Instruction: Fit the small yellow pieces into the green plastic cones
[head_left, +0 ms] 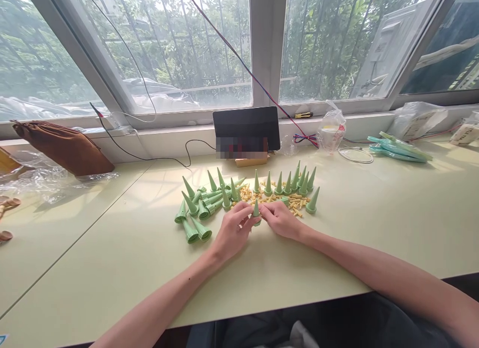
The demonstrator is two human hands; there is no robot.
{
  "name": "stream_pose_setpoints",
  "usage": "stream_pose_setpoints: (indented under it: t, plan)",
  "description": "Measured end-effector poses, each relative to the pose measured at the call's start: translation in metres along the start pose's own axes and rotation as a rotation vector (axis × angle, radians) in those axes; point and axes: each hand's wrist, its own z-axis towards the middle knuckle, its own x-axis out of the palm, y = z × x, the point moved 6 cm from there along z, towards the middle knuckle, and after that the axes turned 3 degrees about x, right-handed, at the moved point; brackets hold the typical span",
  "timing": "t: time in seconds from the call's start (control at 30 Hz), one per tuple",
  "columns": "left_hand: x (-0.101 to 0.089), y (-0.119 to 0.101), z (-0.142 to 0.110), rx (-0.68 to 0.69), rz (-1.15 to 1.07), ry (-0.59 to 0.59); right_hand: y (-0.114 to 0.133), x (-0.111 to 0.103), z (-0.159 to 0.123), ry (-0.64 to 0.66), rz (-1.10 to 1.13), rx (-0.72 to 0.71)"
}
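My left hand (235, 228) is closed around the lower part of a small green plastic cone (256, 209), which stands with its tip up. Beside the cone, my right hand (282, 219) is pinched, its fingertips against the cone's right side; whatever sits between them is hidden. Small yellow plugs (297, 204) lie scattered just beyond both hands. To the left is a pile of green cones (202, 231), several on their sides with hollow ends showing. More green cones (287, 184) stand upright in a loose row behind and to the right of the plugs.
A dark tablet (246, 123) leans on a small cardboard box (251, 161) by the window. A brown pouch (65, 146) and clear plastic wrap lie left. Toward the right are a bagged cup (332, 133), a coiled white cable (355, 156) and teal plastic items (398, 149).
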Motion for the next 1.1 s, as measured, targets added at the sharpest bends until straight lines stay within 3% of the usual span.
stream_pose_setpoints:
  t: [0.13,0.27,0.6,1.1]
  plan:
    - [0.002,0.004,0.0,-0.012,-0.083,-0.026,-0.002,0.001,0.0,-0.003,0.008,0.005]
    - [0.005,0.008,0.0,-0.121,-0.268,-0.027,-0.002,0.001,0.001,-0.019,0.007,-0.005]
    - [0.016,0.023,-0.003,-0.46,-0.71,0.153,0.005,0.003,-0.004,-0.063,-0.092,-0.171]
    - [0.007,0.016,0.0,-0.256,-0.387,0.071,0.0,0.003,-0.002,-0.077,-0.117,-0.212]
